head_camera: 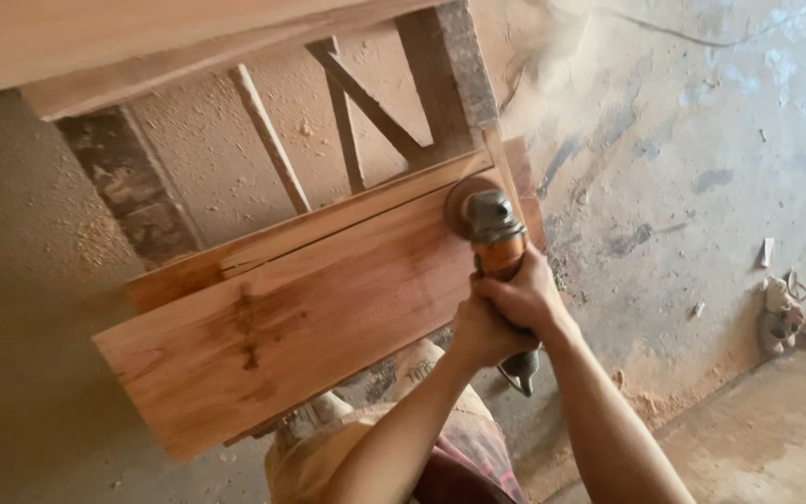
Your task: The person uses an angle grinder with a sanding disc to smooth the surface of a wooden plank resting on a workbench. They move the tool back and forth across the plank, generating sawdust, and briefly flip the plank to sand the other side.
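Sanding a plank, seen from my headcam.
Both my left hand (479, 329) and right hand (521, 297) have fingers wrapped around the orange grinder (499, 245); its disc sits on the wooden plank (282, 327) just beyond them.

The wooden plank (282, 317) is warm reddish-brown with fine straight grain and a dark, blotchy stain near its middle, and the narrower board (328, 229) beside it is the same reddish tone. The sander (496, 243) has a grey-green head, an orange body and a brownish disc. The floor (683, 140) is dusty tan with bluish-grey patches, the frame legs (128, 187) are dark grey-brown, and the shorts (478, 467) are red-checked.
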